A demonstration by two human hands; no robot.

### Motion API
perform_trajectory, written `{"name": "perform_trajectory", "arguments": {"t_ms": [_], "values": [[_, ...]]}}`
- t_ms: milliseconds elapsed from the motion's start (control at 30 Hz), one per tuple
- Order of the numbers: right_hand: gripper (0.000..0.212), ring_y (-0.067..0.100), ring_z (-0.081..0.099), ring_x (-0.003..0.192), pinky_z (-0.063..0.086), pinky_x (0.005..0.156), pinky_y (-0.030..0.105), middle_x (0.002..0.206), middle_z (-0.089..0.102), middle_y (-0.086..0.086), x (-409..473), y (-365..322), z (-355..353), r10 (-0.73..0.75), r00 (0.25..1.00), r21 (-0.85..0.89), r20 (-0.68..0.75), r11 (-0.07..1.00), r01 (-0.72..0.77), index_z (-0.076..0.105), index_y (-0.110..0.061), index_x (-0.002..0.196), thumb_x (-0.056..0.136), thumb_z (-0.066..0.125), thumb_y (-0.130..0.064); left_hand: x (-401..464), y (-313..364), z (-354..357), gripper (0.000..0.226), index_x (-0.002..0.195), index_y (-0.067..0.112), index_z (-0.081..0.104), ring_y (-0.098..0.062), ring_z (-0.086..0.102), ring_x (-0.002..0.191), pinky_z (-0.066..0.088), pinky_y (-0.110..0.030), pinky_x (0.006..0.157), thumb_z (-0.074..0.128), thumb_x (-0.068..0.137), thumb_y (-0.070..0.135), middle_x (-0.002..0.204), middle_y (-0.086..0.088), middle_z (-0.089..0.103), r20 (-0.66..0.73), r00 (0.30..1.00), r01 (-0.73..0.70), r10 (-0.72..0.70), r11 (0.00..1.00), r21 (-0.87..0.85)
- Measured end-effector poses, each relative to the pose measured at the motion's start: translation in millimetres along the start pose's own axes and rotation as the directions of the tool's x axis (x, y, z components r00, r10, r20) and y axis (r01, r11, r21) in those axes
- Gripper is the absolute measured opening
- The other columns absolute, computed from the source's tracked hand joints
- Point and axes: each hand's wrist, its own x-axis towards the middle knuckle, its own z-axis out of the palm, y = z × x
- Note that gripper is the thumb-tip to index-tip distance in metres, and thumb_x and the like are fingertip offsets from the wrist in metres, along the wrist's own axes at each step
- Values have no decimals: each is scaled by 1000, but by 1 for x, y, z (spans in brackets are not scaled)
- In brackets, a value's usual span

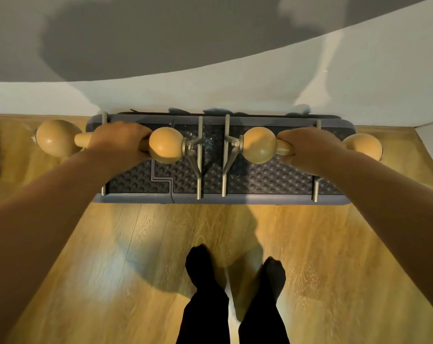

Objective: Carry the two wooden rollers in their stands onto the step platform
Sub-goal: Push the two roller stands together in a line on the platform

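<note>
Both hands closed around roller handles. Left hand (pixel 117 140) wraps the narrow wooden neck of the left roller (pixel 164 145), between its two bulbs; right hand (pixel 312 147) wraps the neck of the right roller (pixel 259 145) the same way. Fingers curl over the top; we cannot see the thumbs.

Just inward of each hand, a wooden bulb meets a metal stand (pixel 198 155), and the second stand (pixel 226 155) mirrors it. Both sets of stand bars lie over the dimpled top of the step platform (pixel 272 175), directly under the hands. We cannot tell whether the bars already rest on it or hang just above.

Judgement: we are at the set-down. The outer bulb beyond the left hand overhangs the platform end, above the wooden floor (pixel 136 244); the right outer bulb sits near the other end.

To do this well, we suggest:
- lower both rollers level and together, so the stands land flat;
- check every bar is inside the platform rim before letting go;
- keep the inner stands apart, since they are near each other;
- release slowly, as the rollers may spin in their stands.

Wall (pixel 235 90) lies just beyond.
</note>
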Motion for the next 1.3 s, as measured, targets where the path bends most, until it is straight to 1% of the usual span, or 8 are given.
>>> {"name": "perform_trajectory", "arguments": {"t_ms": [167, 300, 500, 767, 900, 1033, 1167, 1300], "values": [[18, 21, 61, 77, 51, 69, 38, 78, 60, -7, 0, -3, -3, 1, 1000, 21, 9, 1000, -1, 57, -31, 84, 96, 65, -21, -3, 11, -1, 15, 96, 28, 67, -26, 63, 81, 55, -44, 74, 76, 91, 38, 82, 3, 64, 20, 1000, -15, 16, 1000, -26], [18, 21, 61, 78, 55, 73, 43, 77, 58, -9, -3, -6, -5, -5, 1000, 17, 14, 1000, 5, 57, -31, 85, 96, 64, -18, -1, 23, 1, 18, 103, 27, 70, -28, 66, 87, 54, -43, 77, 74, 91, 40, 91, -2, 72, 46, 999, -21, 23, 999, -38], [20, 16, 60, 75, 42, 64, 32, 77, 60, -9, -7, 0, -1, -21, 1000, 15, 15, 1000, 20, 59, -32, 87, 94, 65, -15, 2, 30, 1, 25, 110, 25, 72, -31, 67, 92, 55, -45, 80, 76, 91, 41, 98, -5, 74, 35, 999, 14, -12, 998, -57], [18, 20, 61, 79, 37, 63, 31, 79, 60, -8, -12, 0, 0, -10, 1000, 19, -21, 1000, 10, 57, -31, 89, 96, 65, -16, 6, 50, 0, 20, 106, 26, 68, -30, 65, 93, 55, -47, 83, 73, 93, 41, 98, -3, 71, 83, 997, 5, 1, 998, -64], [17, 21, 62, 80, 43, 68, 34, 79, 59, -9, -11, 1, 0, 1, 1000, 24, -24, 1000, -1, 57, -32, 89, 96, 64, -18, 6, 55, 1, 20, 108, 28, 67, -29, 65, 95, 55, -47, 84, 73, 93, 40, 99, -2, 70, 84, 996, 10, -6, 999, -49], [20, 19, 60, 76, 38, 63, 31, 77, 58, -10, -10, -1, 0, -4, 1000, 24, -29, 1000, 5, 55, -34, 88, 96, 64, -18, 7, 57, -1, 19, 111, 28, 67, -29, 65, 95, 54, -45, 83, 72, 95, 37, 101, -2, 70, 74, 997, 5, -2, 999, -32], [19, 22, 64, 81, 55, 77, 42, 82, 62, -7, -14, -8, -2, -5, 1000, 2, -12, 1000, 5, 57, -34, 94, 96, 65, -17, 11, 65, 0, 19, 113, 30, 66, -27, 65, 96, 55, -46, 85, 71, 95, 34, 100, 1, 68, 89, 996, 8, -8, 1000, -1], [14, 23, 65, 84, 58, 81, 45, 86, 65, -5, -14, -10, -4, -1, 1000, -11, -10, 1000, 1, 59, -32, 97, 96, 65, -19, 14, 67, 3, 21, 113, 30, 67, -26, 65, 96, 54, -44, 84, 72, 94, 36, 104, 0, 71, 74, 997, 7, -8, 1000, 5]]}}
